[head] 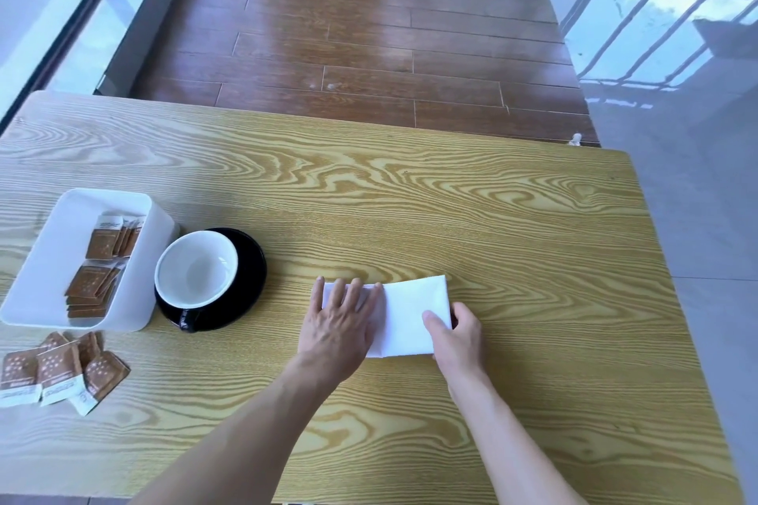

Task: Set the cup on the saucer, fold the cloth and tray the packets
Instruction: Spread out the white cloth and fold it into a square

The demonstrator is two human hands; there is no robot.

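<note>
On the tabletop [410, 193], a tray [37, 258] holding packets [96, 271] sits far left; cup [196, 269] on saucer [250, 271] just right; loose packets [57, 371] nearer; cloth [406, 312] right.

Setting reads as a café or similar seating area. Evidence: light wood-grain table [369, 193] as landmark; on its left part, a black saucer [250, 279] carrying a cup [196, 269], just beside a white tray [45, 258] of brown packets [88, 287]. Beyond the table, dark plank floor [369, 33], flanked by floor-level glazing [656, 4].
</note>
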